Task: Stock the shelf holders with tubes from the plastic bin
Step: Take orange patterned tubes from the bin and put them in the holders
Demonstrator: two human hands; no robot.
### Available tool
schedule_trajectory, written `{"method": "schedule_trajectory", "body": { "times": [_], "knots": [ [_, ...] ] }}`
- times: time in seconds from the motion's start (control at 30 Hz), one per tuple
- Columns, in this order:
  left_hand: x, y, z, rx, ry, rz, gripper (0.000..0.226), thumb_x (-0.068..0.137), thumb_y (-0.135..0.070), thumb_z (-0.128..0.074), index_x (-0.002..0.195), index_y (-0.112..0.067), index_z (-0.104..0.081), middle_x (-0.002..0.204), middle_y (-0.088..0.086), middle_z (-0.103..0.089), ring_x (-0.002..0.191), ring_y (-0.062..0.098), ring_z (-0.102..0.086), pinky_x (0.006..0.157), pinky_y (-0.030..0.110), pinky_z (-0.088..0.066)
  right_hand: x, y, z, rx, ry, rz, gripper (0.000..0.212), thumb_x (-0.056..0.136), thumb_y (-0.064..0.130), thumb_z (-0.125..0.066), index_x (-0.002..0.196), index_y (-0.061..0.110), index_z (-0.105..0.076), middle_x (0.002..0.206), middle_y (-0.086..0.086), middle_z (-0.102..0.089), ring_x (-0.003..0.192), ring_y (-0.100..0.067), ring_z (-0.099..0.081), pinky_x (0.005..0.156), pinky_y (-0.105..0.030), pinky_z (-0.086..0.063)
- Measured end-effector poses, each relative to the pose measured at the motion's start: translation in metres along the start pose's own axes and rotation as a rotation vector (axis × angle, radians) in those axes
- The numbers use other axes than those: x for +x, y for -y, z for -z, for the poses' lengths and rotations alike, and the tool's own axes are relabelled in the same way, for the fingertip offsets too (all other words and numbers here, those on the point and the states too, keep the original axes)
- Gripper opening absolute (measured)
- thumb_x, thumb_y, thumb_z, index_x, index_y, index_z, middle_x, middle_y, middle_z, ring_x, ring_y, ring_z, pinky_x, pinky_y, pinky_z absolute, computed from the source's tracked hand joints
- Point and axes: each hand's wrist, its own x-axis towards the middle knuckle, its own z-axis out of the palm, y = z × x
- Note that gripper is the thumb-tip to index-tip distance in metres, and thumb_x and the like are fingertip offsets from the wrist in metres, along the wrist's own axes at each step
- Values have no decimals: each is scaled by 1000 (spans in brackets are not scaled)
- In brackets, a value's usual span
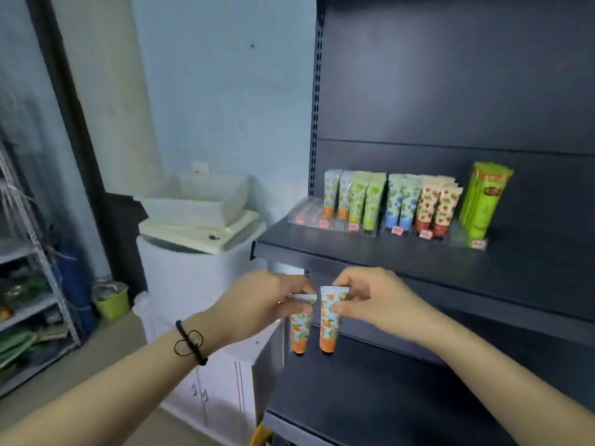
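The left hand (267, 304) pinches a first tube (301, 331) by its flat crimped end. The right hand (380, 300) pinches a second tube (329, 320) likewise, caps hanging down, side by side below the shelf (354, 252). Both look light and squashy (the crimp seems the firmest hold). The holders (307, 212) above are partly filled; the bin (196, 201) sits further left.

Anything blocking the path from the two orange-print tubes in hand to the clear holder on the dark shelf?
Nothing visible. The left hand and right hand pinch the orange-print tubes below the dark shelf front edge. The front slots of the clear plastic holder look empty.
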Motion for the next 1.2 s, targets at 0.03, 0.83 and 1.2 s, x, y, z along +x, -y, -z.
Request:
{"method": "schedule_trajectory", "body": {
  "times": [0.03,0.83,1.2],
  "knots": [
    [9,2,15,20,-20,-22,21,90,-43,-57,106,-30,-61,95,-12,-69,81,7,-59,64,19,-42,7,11,11,0,-10,20,10,80,13,-74,84,20,-67,86,2,-74,72,-5,-65,73,-25,-51],
    [251,126,88,-582,34,140,11,86,-8,-67,96,-4,-71,77,8,-69,50,5,-64,58,19,-57,216,39,114,-527,-400,-159,8,85,19,-70,93,21,-71,85,10,-62,89,-12,-63,85,-38,-54],
    [266,141,49,-509,108,128,2,86,-8,-65,85,-8,-65,73,6,-65,46,5,-63,48,17,-51,228,16,102,-612,-379,-247,12,86,11,-63,86,15,-74,89,1,-74,86,-17,-67,81,-41,-57]
  ]
}}
